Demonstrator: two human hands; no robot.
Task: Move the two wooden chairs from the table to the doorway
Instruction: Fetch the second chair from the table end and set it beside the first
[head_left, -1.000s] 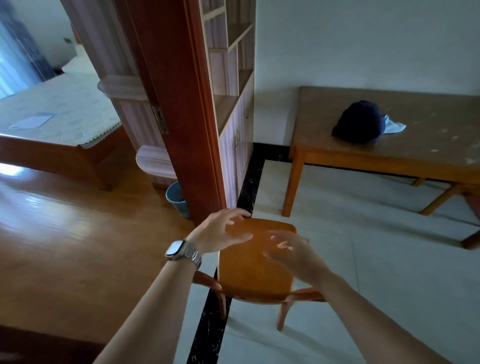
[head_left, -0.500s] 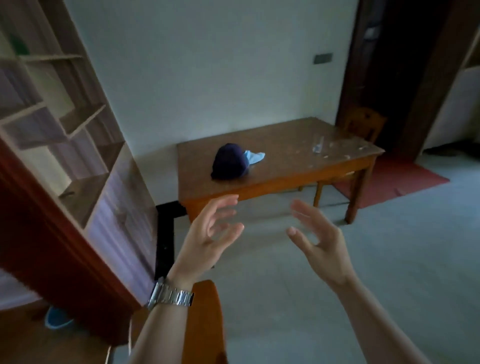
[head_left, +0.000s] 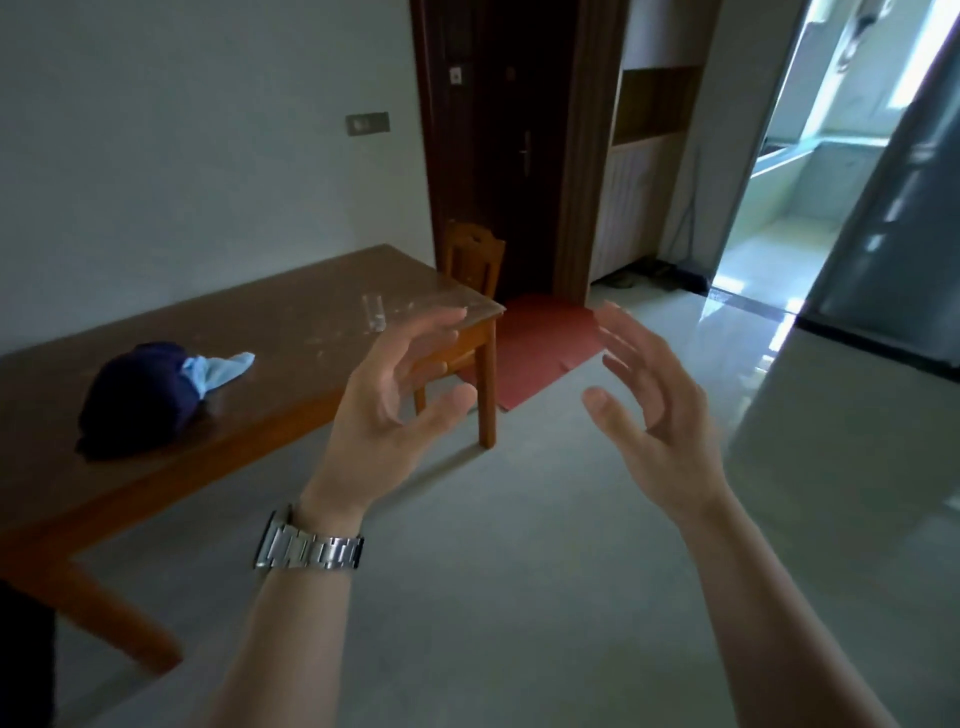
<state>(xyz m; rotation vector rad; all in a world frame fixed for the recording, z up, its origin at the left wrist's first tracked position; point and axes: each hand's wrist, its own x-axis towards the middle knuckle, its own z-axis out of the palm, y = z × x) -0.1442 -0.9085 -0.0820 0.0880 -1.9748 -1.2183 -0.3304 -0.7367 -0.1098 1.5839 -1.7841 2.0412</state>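
Nearest, the left hand (head_left: 387, 410), a silver metal link watch (head_left: 309, 550) on its wrist, and the right hand (head_left: 657, 415) are raised with palms facing each other, fingers spread and loosely curled, holding nothing. Beyond them the long brown wooden table (head_left: 291, 332) is cut off at the left edge; a dark blue cap (head_left: 137, 397) lies on a pale blue cloth (head_left: 221, 369) near its left end. A small clear object (head_left: 373, 312) near the far right corner is hard to make out. The wooden chair (head_left: 474, 260) stands at the table's far end, its seat largely hidden, before a dark brown door (head_left: 511, 130) and red floor mat (head_left: 543, 348) on pale tiles.
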